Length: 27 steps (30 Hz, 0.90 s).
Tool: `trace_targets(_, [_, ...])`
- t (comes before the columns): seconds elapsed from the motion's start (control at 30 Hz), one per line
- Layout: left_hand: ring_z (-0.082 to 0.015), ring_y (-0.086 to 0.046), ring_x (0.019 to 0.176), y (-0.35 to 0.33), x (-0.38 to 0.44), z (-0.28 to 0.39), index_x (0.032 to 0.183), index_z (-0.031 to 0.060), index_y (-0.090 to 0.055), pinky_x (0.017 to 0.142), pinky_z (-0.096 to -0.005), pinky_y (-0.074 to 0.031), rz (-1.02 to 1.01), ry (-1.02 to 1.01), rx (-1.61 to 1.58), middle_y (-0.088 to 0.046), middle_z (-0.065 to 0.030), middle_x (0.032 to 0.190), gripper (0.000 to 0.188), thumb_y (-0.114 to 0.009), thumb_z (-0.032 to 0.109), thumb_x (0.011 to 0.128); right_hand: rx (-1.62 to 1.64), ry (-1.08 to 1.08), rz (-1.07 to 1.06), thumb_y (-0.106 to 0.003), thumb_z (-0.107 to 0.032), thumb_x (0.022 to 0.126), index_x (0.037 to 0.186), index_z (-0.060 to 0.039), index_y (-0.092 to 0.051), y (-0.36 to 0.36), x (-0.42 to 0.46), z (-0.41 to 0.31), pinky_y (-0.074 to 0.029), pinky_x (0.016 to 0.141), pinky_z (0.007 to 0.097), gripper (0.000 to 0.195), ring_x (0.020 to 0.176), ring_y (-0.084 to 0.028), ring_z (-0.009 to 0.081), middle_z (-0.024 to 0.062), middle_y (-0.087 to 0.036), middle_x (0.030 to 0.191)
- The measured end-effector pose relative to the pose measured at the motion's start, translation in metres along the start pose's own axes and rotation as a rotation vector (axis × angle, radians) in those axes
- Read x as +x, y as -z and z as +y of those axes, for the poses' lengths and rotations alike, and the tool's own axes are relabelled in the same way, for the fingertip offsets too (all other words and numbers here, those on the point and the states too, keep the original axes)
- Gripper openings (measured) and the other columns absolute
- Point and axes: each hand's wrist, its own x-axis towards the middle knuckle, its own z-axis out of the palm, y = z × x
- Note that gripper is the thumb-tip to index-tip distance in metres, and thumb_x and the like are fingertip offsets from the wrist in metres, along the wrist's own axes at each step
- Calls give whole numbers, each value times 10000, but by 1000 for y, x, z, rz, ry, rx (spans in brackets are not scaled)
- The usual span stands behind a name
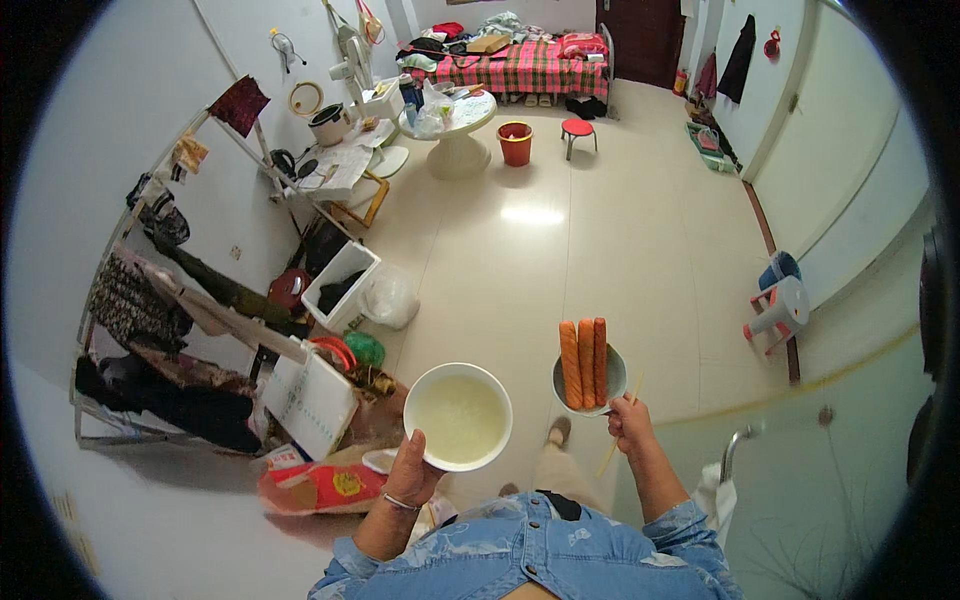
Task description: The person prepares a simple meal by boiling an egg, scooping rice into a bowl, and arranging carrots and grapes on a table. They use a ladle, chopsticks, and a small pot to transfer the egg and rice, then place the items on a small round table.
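My left hand [411, 466] holds a white bowl [510, 418] by its lower left side, thumb at the rim. Pale yellowish, cloudy liquid [459, 418] fills much of the bowl. To the right, my right hand [630, 426] grips the edge of a small greyish bowl [616, 371] together with thin light sticks [609, 456], which look like chopsticks. Three long fried dough sticks or sausages [586, 364] lie side by side across the small bowl, their far ends sticking out over its rim. The two bowls are apart.
A round table [480, 112], a red bucket [515, 146] and a red-topped stool [577, 127] stand ahead, before a bed [517, 71]. Clothes racks [124, 232], a foam box [367, 289] and bags are at left. A grey stool [784, 307] and a glass panel [810, 465] are at right.
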Motion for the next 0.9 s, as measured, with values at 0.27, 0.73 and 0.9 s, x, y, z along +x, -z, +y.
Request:
trace_targets(0.27, [-253, -426, 1211, -38, 184, 44, 1356, 111, -288, 990, -428, -377, 25, -19, -28, -416, -89, 1329, 745, -535, 553, 810, -49, -43, 16, -529, -56, 768, 853, -65, -491, -42, 151, -105, -271, 336, 201, 93, 386, -346, 50, -21, -435, 593])
trace_targets(0.73, [-244, -486, 1152, -67, 488, 124, 1327, 113, -322, 929, -419, -445, 98, -11, -98, -454, -81, 1284, 714, -577, 522, 800, -98, 3, -58, -545, -57, 755, 860, -77, -499, -137, 424, -288, -219, 330, 199, 116, 377, -299, 30, -40, -412, 602])
trace_targets(0.9, [-248, -483, 1152, -70, 600, 157, 1322, 129, -316, 923, -425, -449, 59, -29, -119, -453, -79, 1274, 675, -587, 479, 812, -87, -11, -19, -531, -48, 749, 870, -83, -488, -178, 505, -342, -245, 332, 188, 133, 383, -324, 40, -27, -428, 606])
